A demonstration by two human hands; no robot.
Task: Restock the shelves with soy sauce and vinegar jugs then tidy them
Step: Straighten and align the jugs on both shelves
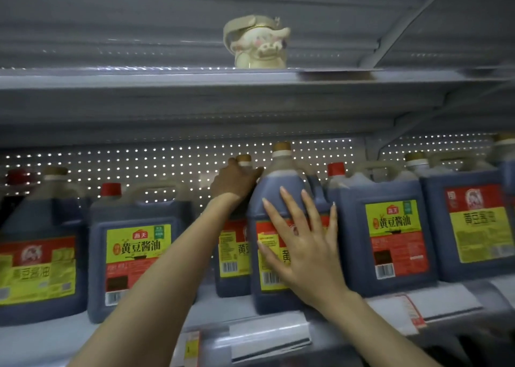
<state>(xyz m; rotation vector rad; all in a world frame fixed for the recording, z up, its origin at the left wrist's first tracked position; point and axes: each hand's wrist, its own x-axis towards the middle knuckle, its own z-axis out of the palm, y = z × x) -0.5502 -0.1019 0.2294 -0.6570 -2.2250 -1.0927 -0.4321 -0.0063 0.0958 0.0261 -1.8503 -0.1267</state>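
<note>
Shelf bay, grey metal, dim light. Back wall: perforated back panel (pixel 139 160) with light showing through the holes. Upper shelf (pixel 195 85): one cream ceramic animal-shaped jar (pixel 259 46), standing alone near the front edge. Lower shelf (pixel 41 339): a row of dark soy sauce jugs with yellow-and-red labels. From the left: brown-capped jug (pixel 36 266), red-capped jug (pixel 133 255), central brown-capped jug (pixel 274 188) standing forward at the front edge, second red-capped jug (pixel 390 241), far-right jug (pixel 473 227). A rear jug (pixel 232 252) stands behind and just left of the central one. Left hand (pixel 234 182): fingers curled over the top of the rear jug, beside its cap. Right hand (pixel 301 244): flat, fingers spread wide, pressed on the central jug's label face. Shelf front: price-tag strip (pixel 267 336) with clear holders.
</note>
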